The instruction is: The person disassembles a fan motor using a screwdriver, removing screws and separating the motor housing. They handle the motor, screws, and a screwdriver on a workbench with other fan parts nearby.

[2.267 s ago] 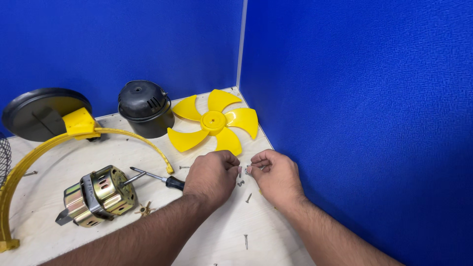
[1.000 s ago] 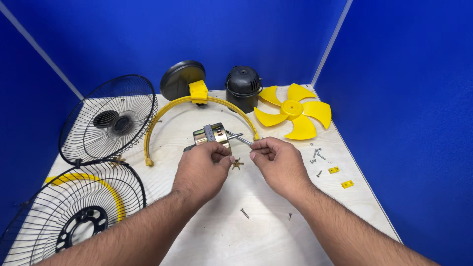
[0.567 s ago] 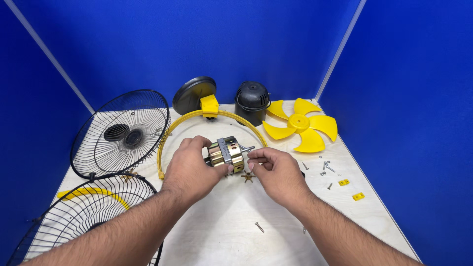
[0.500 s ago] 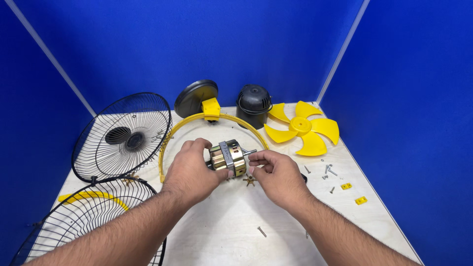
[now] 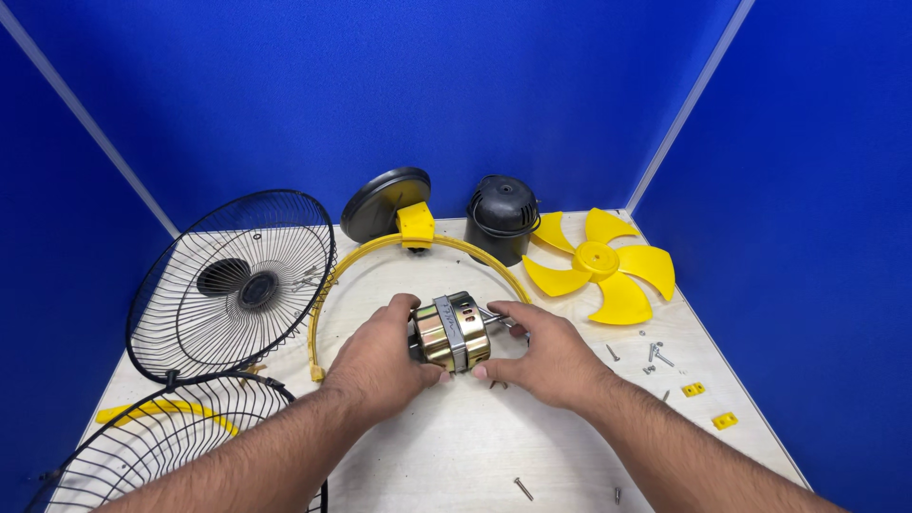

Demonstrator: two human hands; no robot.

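Head view: both hands grasp a brass-coloured fan motor [image 5: 452, 332] at the centre of the pale worktop [image 5: 446, 446]; left hand [image 5: 378, 362] wraps its left end, fingers curled over the top and thumb underneath; right hand [image 5: 543, 356] closes on its right end, where a thin metal shaft [image 5: 494, 316] shows beneath the fingers; whether the motor rests on the worktop or is held just above it cannot be told; a yellow curved bracket [image 5: 353, 268] arcs behind the motor, joined at the back to a black round base [image 5: 378, 199] with a yellow block; just right of that base stands a black motor cover [image 5: 502, 217]; right of it lies a yellow fan blade [image 5: 600, 264], flat on the worktop; a black wire grille [image 5: 231, 282] leans at the left, a second grille [image 5: 161, 446] with a yellow rim lies at the lower left; loose screws [image 5: 654, 357] are scattered right of the right hand, two small yellow clips [image 5: 708, 404] near them; one more screw [image 5: 522, 488] lies near the front edge; blue panels [image 5: 456, 95] enclose the worktop.
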